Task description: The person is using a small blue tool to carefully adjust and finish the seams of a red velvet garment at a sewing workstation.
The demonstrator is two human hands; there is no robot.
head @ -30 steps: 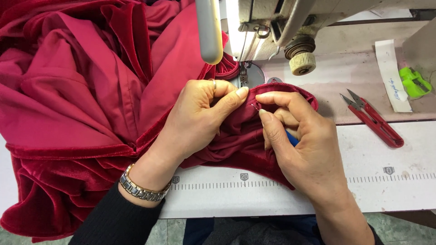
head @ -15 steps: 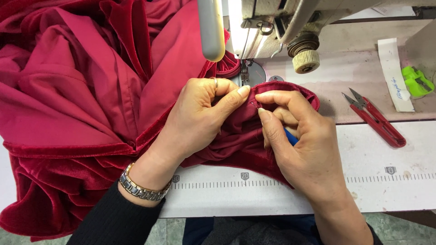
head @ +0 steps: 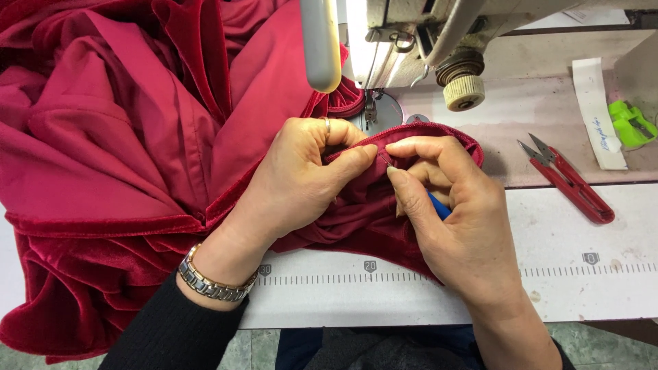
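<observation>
Nearby, red snips right of hands, sewing machine above fabric

The blue tool is mostly hidden inside the right hand; the sewing machine is cut off at the top edge.

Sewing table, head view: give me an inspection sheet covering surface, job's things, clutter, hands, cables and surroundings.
Surface: pale table with a printed ruler strip along the front.
Job's things: red velvet fabric heaped at left; its edge lies near the sewing machine needle.
Clutter: red thread snips, green tool, white tape strip.
Hands: left hand and right hand pinch the fabric edge; the right hand also holds a small blue-handled tool.
Cables: nothing seen.
Surroundings: greenish floor below.
</observation>
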